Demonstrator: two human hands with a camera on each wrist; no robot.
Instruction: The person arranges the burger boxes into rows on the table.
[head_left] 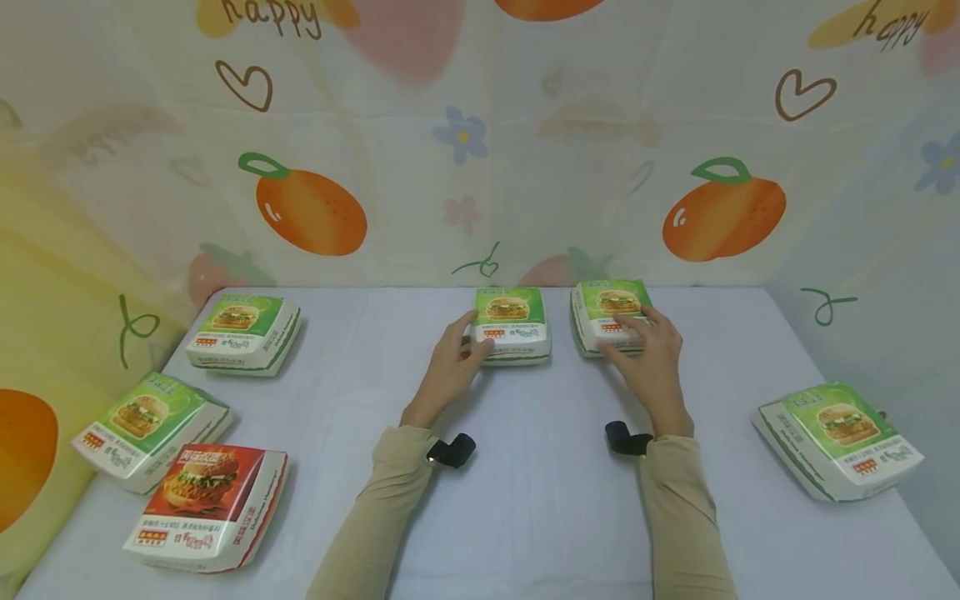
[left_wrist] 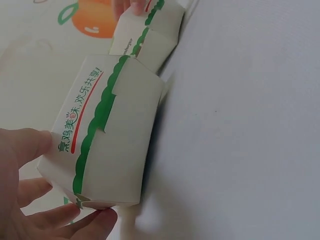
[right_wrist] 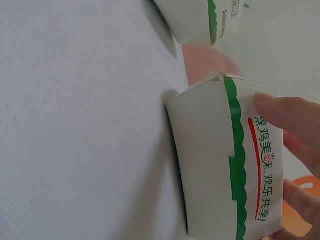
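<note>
At the back of the table, a green and white burger box [head_left: 517,333] lies flat, its left end held by the left hand [head_left: 446,372]. In the left wrist view, that hand [left_wrist: 25,185] has its thumb on the white box [left_wrist: 117,140] and its fingers around the end. Just to the right, separated by a narrow gap, lies another green burger box [head_left: 609,310], slightly turned. The right hand [head_left: 658,367] grips it, thumb at the front edge, fingers over the right side. The right wrist view shows this hand [right_wrist: 300,132] on the box's [right_wrist: 205,155] printed side.
Two green burger boxes [head_left: 243,333] [head_left: 150,429] and a red one [head_left: 206,508] lie along the left side of the white table [head_left: 525,500]. Another green box [head_left: 840,442] lies tilted at the right. A patterned cloth [head_left: 480,200] hangs behind.
</note>
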